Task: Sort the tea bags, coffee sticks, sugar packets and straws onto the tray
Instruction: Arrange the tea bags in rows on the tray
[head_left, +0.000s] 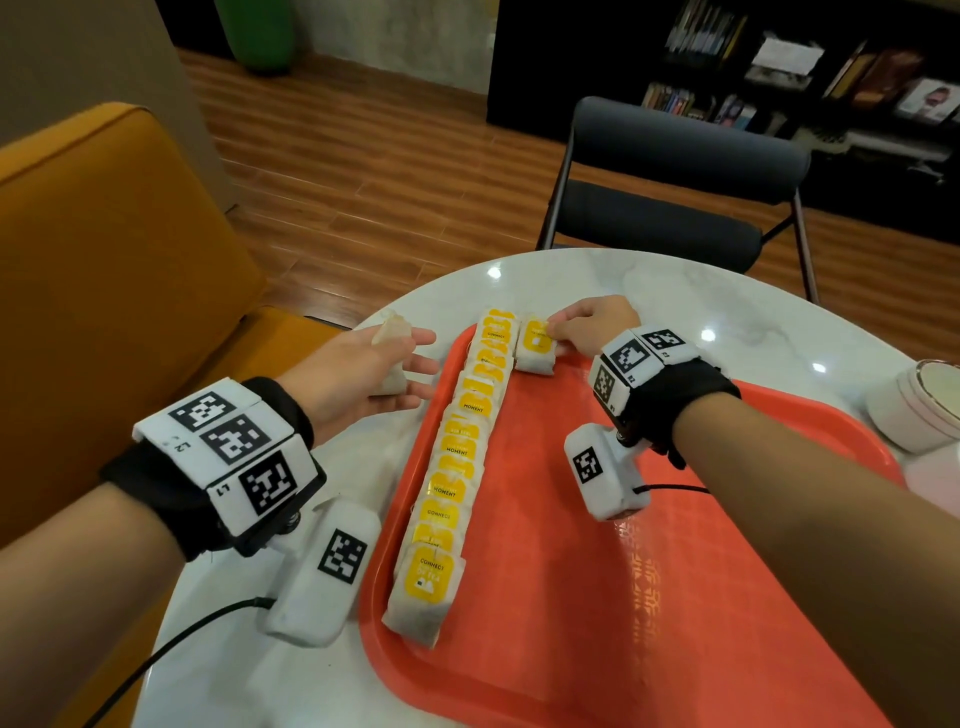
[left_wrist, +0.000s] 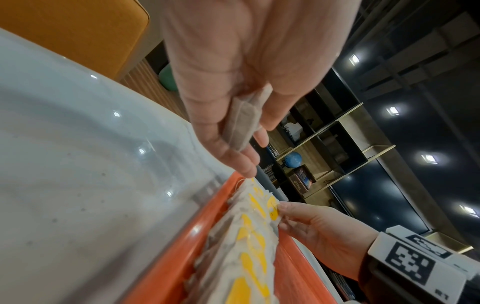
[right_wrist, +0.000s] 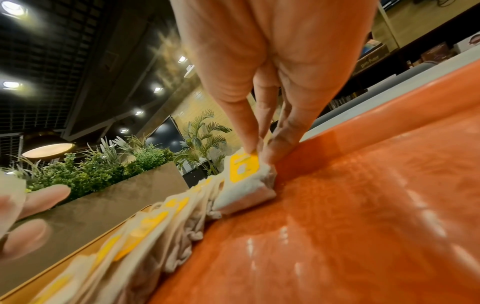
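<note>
Head view: right hand (head_left: 592, 327) pinched a tea bag (head_left: 535, 345) at the far end of the tray (head_left: 649, 597); left hand (head_left: 353, 379) pinched a spare tea bag (head_left: 392, 364), likely placed next.

Overlapping yellow-labelled tea bags (head_left: 457, 467) line the left of the red tray (head_left: 675, 597); separate bag (head_left: 535, 343) beside far end
</note>
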